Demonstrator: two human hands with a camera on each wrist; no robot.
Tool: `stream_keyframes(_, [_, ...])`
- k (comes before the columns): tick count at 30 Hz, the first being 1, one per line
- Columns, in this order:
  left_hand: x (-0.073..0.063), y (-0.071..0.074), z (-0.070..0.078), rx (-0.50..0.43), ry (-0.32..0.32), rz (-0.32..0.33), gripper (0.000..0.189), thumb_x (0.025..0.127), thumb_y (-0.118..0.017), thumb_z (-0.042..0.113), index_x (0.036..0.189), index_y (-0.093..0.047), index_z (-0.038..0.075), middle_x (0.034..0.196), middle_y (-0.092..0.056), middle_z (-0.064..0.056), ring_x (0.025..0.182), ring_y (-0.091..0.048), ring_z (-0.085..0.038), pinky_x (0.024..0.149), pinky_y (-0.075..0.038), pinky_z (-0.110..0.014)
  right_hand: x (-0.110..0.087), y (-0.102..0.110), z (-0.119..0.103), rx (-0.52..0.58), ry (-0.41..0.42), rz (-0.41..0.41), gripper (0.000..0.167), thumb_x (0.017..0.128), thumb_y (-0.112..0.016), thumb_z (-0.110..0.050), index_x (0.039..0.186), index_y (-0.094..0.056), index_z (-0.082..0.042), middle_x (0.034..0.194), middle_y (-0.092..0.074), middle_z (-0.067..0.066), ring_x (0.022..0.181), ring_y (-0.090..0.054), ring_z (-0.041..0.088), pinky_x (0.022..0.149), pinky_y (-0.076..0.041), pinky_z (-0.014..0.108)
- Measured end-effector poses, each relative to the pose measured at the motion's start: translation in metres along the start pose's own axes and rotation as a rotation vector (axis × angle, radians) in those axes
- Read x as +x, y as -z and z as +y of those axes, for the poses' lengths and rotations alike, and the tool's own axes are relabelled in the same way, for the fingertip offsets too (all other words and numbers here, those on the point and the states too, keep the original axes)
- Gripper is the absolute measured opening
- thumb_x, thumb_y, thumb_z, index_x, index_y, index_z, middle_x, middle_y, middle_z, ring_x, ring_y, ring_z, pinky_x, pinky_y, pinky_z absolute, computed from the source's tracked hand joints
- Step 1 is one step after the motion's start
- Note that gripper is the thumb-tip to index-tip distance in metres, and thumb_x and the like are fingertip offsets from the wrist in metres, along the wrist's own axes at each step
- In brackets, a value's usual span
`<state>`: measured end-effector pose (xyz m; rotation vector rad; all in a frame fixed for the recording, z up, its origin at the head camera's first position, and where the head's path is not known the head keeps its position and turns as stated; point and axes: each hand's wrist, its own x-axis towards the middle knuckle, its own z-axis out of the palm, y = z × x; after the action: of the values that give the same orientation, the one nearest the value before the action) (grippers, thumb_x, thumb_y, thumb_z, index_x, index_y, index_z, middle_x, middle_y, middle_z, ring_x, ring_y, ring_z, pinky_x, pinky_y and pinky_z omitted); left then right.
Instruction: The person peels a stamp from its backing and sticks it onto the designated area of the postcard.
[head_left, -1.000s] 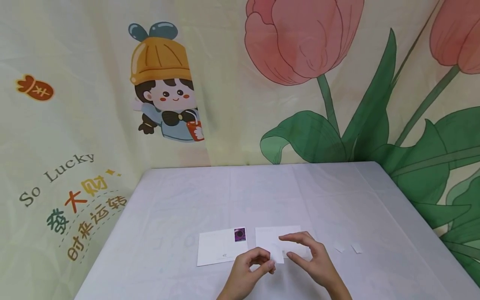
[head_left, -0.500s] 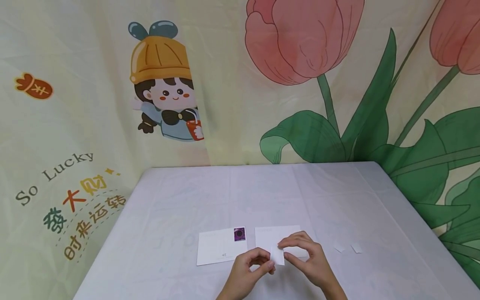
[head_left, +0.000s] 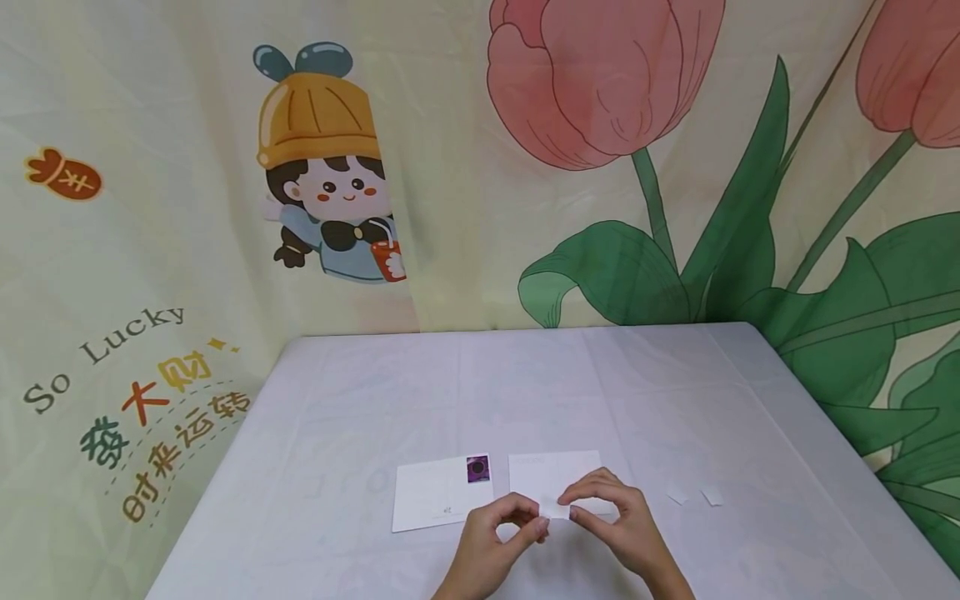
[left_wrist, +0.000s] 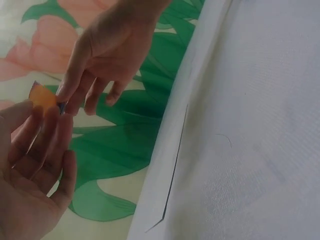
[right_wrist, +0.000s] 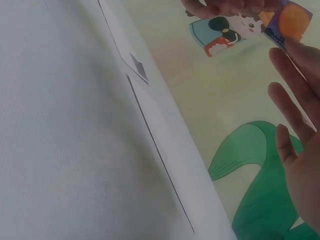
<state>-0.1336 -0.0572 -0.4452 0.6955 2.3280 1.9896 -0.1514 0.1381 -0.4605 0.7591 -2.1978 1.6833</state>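
Between the two hands, above the table, is a small postage stamp (right_wrist: 293, 22). In the right wrist view its face shows an orange disc on purple; the head view shows its white back. My left hand (head_left: 495, 542) pinches the stamp's left edge between thumb and fingers. My right hand (head_left: 621, 521) pinches the opposite edge with thumb and index finger, its other fingers spread in the right wrist view. Behind the hands lies a white postcard (head_left: 543, 471), partly covered by them. To its left lies another postcard (head_left: 431, 496) with a purple stamp (head_left: 477, 468) at its upper right corner.
Two small white paper scraps (head_left: 712, 497) lie on the table right of the hands. A white cloth covers the table (head_left: 375, 392). A printed curtain (head_left: 450, 167) with tulips and a cartoon child hangs behind the far edge.
My right hand has come in from the right, closed its thumb and index finger, and taken the stamp's right edge. The stamp has tilted flatter. My left hand keeps its grip.
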Motion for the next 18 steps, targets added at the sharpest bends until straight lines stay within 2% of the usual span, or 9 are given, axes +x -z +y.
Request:
stream_keyframes(6, [0.002, 0.002, 0.002, 0.067, -0.001, 0.050, 0.007, 0.088, -0.062, 0.008, 0.080, -0.061, 0.006, 0.069, -0.065, -0.005, 0.066, -0.062, -0.011, 0.067, -0.048, -0.026, -0.007, -0.002, 0.019, 0.017, -0.038, -0.048, 0.016, 0.079, -0.070, 0.001, 0.088, -0.070, -0.012, 0.083, -0.066, 0.001, 0.082, -0.057, 0.013, 0.073, -0.046, 0.031])
stream_keyframes(11, [0.004, 0.003, 0.003, 0.106, -0.025, 0.095, 0.008, 0.087, -0.063, 0.007, 0.080, -0.060, 0.007, 0.067, -0.064, -0.005, 0.064, -0.061, -0.011, 0.070, -0.047, -0.028, -0.013, -0.004, 0.033, 0.060, -0.067, -0.083, 0.018, 0.078, -0.070, 0.001, 0.089, -0.070, -0.014, 0.080, -0.064, 0.000, 0.079, -0.057, 0.014, 0.071, -0.044, 0.029])
stream_keyframes(18, [0.006, 0.004, 0.002, 0.111, -0.071, 0.133, 0.008, 0.085, -0.064, 0.004, 0.081, -0.058, 0.006, 0.069, -0.064, -0.004, 0.063, -0.059, -0.008, 0.064, -0.049, -0.026, -0.015, -0.007, 0.029, 0.242, -0.051, -0.145, 0.021, 0.080, -0.066, 0.008, 0.093, -0.069, -0.007, 0.080, -0.062, 0.010, 0.078, -0.054, 0.018, 0.071, -0.041, 0.033])
